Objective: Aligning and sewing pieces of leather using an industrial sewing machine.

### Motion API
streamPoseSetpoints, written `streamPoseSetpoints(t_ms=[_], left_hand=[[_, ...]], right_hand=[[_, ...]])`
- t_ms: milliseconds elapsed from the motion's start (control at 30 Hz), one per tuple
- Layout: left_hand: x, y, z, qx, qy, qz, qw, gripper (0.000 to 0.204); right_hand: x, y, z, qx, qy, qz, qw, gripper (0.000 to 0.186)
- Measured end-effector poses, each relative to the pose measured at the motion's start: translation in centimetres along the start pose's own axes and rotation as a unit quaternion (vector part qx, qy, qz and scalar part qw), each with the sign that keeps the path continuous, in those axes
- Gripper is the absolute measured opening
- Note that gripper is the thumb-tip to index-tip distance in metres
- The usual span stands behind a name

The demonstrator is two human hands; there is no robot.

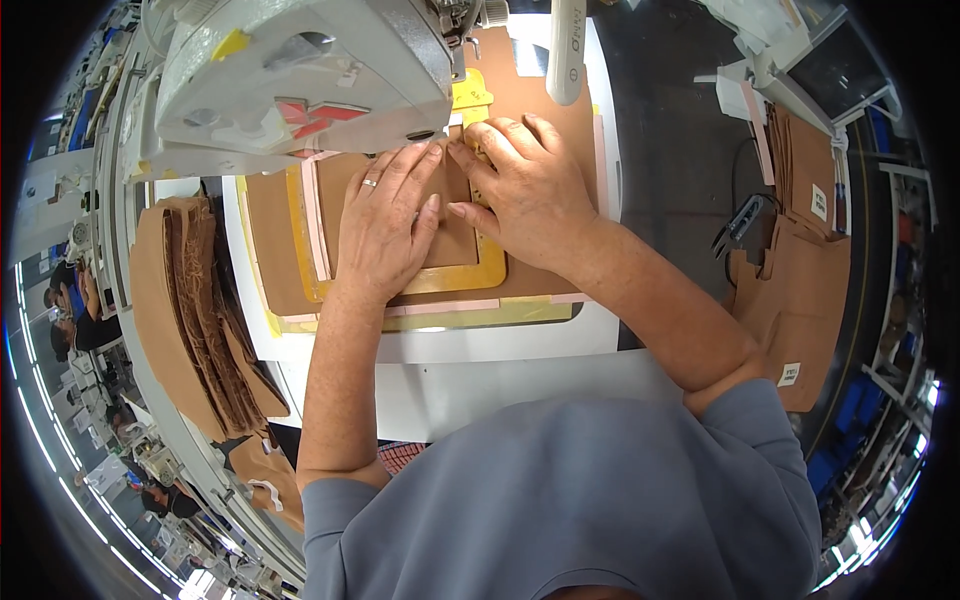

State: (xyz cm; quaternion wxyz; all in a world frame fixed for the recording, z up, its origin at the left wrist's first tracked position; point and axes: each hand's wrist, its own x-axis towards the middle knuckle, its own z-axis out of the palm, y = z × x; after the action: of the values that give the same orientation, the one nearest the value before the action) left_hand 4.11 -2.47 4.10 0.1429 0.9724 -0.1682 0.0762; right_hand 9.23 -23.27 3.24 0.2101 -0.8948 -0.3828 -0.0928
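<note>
My left hand [390,225] lies on a brown fabric piece [442,245] inside a yellow template frame [445,277], fingers stretched out, fingertips near the edge of the machine head. My right hand [525,190] rests to its right, over the frame and fabric, fingers apart and slightly bent. A pink strip [318,225] runs along the frame's left side. Underneath is a larger brown panel [268,240] on a white board [600,330]. The white sewing machine head [300,70] hangs just ahead of my fingers and hides what is beneath it.
Stacks of cut brown fabric stand at left [175,310] and right [795,340]. A dark hand tool [738,225] lies by the right stack. A white-framed screen [820,65] is at upper right. Co-workers [85,325] sit at machines along the far left.
</note>
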Motion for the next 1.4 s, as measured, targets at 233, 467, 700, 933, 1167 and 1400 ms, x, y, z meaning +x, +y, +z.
streamPoseSetpoints(t_ms=[233,467,700,933,1167,1400], left_hand=[[0.0,-0.4,-0.2,-0.011,-0.013,-0.011,1.0,0.058],[0.0,-0.2,-0.1,0.004,-0.011,-0.005,1.0,0.057],[0.3,-0.8,0.1,-0.051,-0.022,0.011,0.998,0.057],[0.2,-0.9,0.4,-0.042,-0.02,0.01,0.999,0.055],[0.0,-1.5,0.3,-0.041,-0.028,0.013,0.999,0.062],[-0.6,-1.8,0.7,-0.014,-0.035,0.041,0.998,0.068]], right_hand=[[-0.3,-0.1,0.4,0.002,0.029,-0.026,0.999,0.057],[-0.6,0.1,0.1,0.046,-0.002,-0.023,0.999,0.06],[-0.8,0.2,0.0,0.07,-0.034,-0.025,0.997,0.059],[-1.1,0.0,-0.5,0.043,-0.029,-0.034,0.998,0.054],[-2.3,-1.2,-1.7,0.088,-0.024,-0.15,0.984,0.025],[-2.1,-2.0,-1.5,0.071,-0.023,-0.196,0.978,0.015]])
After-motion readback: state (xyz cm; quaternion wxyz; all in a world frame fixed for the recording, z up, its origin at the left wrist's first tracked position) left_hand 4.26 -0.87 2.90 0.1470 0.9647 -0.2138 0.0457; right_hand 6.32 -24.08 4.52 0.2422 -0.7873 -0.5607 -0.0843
